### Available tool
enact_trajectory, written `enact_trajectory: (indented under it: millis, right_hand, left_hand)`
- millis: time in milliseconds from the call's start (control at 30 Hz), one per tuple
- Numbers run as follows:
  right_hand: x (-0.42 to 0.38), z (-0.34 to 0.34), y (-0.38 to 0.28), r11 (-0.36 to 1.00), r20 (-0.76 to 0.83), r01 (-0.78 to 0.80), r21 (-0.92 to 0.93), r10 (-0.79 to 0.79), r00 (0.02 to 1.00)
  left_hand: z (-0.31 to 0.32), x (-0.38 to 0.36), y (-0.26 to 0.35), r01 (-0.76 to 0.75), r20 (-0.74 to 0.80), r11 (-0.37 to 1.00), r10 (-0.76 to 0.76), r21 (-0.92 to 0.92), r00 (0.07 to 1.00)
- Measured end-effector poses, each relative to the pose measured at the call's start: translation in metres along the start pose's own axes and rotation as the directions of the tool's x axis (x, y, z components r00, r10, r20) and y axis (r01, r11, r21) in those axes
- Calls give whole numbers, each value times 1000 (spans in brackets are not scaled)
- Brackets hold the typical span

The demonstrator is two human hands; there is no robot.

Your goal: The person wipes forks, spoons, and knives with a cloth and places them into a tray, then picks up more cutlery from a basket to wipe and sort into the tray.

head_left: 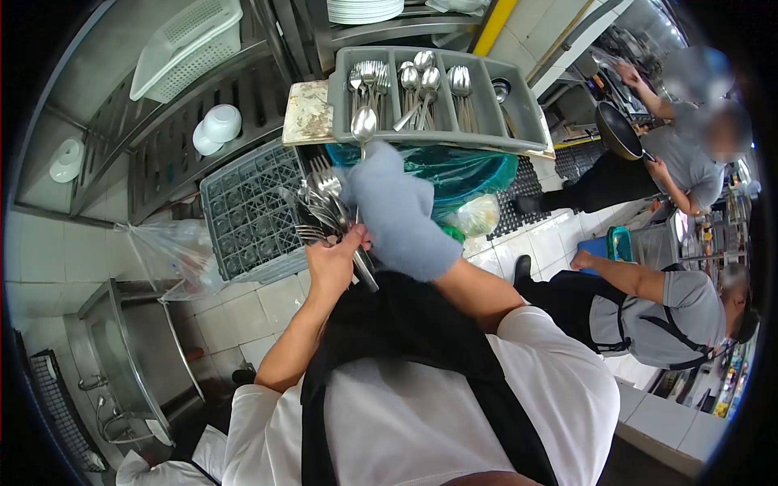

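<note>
My left hand is closed around a bunch of cutlery, with forks and other metal handles sticking out, in front of my apron. A blue-grey cloth covers my right hand, so its fingers are hidden. A spoon rises from the cloth, bowl up, its lower handle out of sight. Just beyond it lies a grey cutlery tray. Forks fill its left compartment, spoons the second, more spoons the third, and a ladle-like piece the right one.
A grey glass rack stands left of my hands. Under the tray is a teal plastic-lined bin. White bowls and a basket sit on metal shelves. Two people work at right, one holding a frying pan. A sink is lower left.
</note>
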State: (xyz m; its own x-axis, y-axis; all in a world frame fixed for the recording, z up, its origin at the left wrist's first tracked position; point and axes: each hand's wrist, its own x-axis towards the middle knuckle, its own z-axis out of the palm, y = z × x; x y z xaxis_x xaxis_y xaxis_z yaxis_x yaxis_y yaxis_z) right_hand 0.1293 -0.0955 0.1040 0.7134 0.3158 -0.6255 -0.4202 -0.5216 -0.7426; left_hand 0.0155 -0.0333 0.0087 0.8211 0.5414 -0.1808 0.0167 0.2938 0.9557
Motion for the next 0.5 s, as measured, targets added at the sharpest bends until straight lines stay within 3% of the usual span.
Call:
enact_trajectory:
  millis: [33, 67, 100, 133, 167, 200, 267, 300, 333, 400, 467, 500]
  right_hand:
    - [-6, -1, 5, 1000, -4, 1, 0, -1, 1000]
    - [-17, -1, 17, 881, -24, 263, -393, -295, 955]
    - [-27, -3, 29, 554, 72, 427, -714, -549, 832]
    - [-30, -5, 36, 97, 262, 453, -886, -701, 663]
    - [-7, -7, 50, 44, 328, 540, -841, -751, 572]
    - [-16, -13, 42, 40, 326, 534, -845, -753, 572]
    - [-41, -29, 18, 67, 336, 438, -896, -541, 771]
    - [-10, -37, 37, -116, 538, 613, -781, -624, 567]
    - [10, -48, 45, -117, 539, 613, -781, -623, 567]
    - [37, -65, 50, -4, 323, 558, -830, -818, 475]
    - [21, -77, 9, -69, 267, 293, -954, -641, 720]
    - [10, -75, 5, -160, 300, 283, -946, -763, 573]
  left_hand:
    - [-1, 2, -1, 1, -36, 999, 1, 53, 999]
    - [-2, 3, -1, -1, -33, 999, 2, 50, 999]
    - [-3, 5, -1, 9, -50, 998, -5, 66, 999]
    - [-5, 7, -1, 16, -66, 997, -11, 82, 998]
    - [-9, 8, -5, 99, -10, 995, -99, 20, 995]
    - [-6, 7, -2, 96, -4, 995, -96, 15, 995]
    - [-1, 4, 9, 239, 19, 971, -239, -25, 971]
    - [-3, 5, 7, 219, 54, 976, -218, -10, 974]
    - [-4, 4, 7, 220, 53, 975, -219, -11, 974]
    - [-4, 3, 6, 201, 138, 975, -188, -92, 973]
    - [-6, 1, 5, 209, 180, 974, -191, -86, 965]
    - [-4, 0, 8, 208, 192, 974, -188, -94, 963]
